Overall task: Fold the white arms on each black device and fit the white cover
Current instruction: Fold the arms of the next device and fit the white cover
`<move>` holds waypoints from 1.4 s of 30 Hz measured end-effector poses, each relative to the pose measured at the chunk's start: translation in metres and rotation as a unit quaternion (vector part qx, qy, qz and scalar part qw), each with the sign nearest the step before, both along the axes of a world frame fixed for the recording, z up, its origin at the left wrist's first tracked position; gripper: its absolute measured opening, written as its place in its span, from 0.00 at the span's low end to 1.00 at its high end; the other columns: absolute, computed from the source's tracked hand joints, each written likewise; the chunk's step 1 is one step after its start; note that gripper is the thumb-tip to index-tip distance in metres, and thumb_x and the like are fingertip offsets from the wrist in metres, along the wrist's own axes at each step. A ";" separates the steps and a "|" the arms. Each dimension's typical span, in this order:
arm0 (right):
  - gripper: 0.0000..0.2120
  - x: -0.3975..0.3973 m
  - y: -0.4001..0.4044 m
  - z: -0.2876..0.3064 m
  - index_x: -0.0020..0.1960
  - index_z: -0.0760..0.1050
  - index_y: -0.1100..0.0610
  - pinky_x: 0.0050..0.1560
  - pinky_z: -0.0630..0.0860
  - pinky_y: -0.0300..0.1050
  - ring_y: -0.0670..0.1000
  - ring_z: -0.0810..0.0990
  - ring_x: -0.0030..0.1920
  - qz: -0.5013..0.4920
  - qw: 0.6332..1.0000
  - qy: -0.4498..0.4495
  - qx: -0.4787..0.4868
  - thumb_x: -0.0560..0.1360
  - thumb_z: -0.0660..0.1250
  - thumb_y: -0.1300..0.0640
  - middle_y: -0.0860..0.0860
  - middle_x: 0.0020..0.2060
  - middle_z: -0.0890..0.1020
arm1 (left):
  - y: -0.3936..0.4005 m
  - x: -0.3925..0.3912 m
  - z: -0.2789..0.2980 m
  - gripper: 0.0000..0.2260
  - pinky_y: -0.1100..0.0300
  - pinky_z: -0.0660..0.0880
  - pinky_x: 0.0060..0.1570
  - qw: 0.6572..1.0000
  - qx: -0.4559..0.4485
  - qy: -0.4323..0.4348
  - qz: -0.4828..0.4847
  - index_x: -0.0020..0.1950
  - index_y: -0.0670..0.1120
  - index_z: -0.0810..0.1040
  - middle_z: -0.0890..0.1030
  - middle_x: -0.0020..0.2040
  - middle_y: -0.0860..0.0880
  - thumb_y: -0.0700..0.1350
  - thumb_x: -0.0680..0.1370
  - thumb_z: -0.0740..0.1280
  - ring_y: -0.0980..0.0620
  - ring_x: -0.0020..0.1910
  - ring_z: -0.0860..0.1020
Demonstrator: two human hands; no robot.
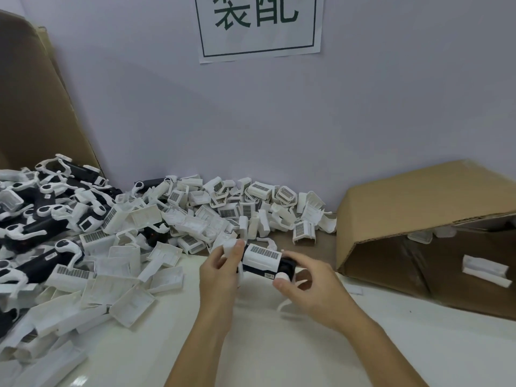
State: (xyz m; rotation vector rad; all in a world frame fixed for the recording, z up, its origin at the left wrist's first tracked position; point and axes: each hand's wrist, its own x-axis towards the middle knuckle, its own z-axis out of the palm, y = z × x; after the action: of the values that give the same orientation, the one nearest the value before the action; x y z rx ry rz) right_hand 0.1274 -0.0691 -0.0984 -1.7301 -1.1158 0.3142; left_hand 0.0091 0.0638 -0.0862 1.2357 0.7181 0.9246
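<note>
A black device (283, 268) wears a white cover (261, 256) with a dark grille-like grid, amid a heap of white covers (223, 208) on a white table (279, 344), beside a brown cardboard box (418, 199) and a green-lettered white sign (259, 26).

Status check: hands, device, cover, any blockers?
Left hand and right hand both grip the black device. White cover sits on it. Nothing blocking.

One head cam, wide-angle, worn by the person, looking fwd and down over a white tabletop (279, 344) toward the back wall (251, 121). Both forearms enter from bottom edge, close to lens. No 2nd view.
</note>
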 end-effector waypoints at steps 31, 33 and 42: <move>0.11 0.015 -0.005 0.037 0.52 0.78 0.59 0.30 0.74 0.40 0.51 0.82 0.30 -0.148 0.929 0.315 0.126 0.84 0.57 0.60 0.56 0.37 0.83 | 0.005 0.016 -0.020 0.06 0.51 0.72 0.52 0.999 -0.012 0.037 0.022 0.52 0.42 0.78 0.84 0.45 0.43 0.36 0.81 0.61 0.42 0.48 0.79; 0.12 -0.006 0.000 0.006 0.52 0.79 0.58 0.28 0.72 0.39 0.50 0.80 0.28 -0.127 0.952 0.274 0.049 0.83 0.57 0.62 0.54 0.34 0.82 | -0.001 0.013 -0.022 0.08 0.51 0.74 0.52 0.996 0.039 0.076 0.021 0.48 0.46 0.80 0.84 0.45 0.45 0.35 0.80 0.63 0.46 0.47 0.81; 0.16 -0.021 -0.003 -0.012 0.44 0.82 0.52 0.30 0.73 0.38 0.47 0.79 0.27 -0.151 0.973 0.162 0.065 0.80 0.59 0.66 0.50 0.29 0.80 | -0.007 0.032 -0.026 0.06 0.60 0.71 0.43 0.922 0.261 0.284 0.021 0.51 0.48 0.75 0.78 0.49 0.51 0.45 0.77 0.70 0.52 0.47 0.78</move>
State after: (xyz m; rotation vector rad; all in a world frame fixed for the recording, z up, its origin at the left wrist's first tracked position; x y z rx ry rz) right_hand 0.1060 -0.0718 -0.1102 -1.6326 -0.6148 0.3120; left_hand 0.0412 0.0568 -0.1124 2.0176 0.9878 0.8182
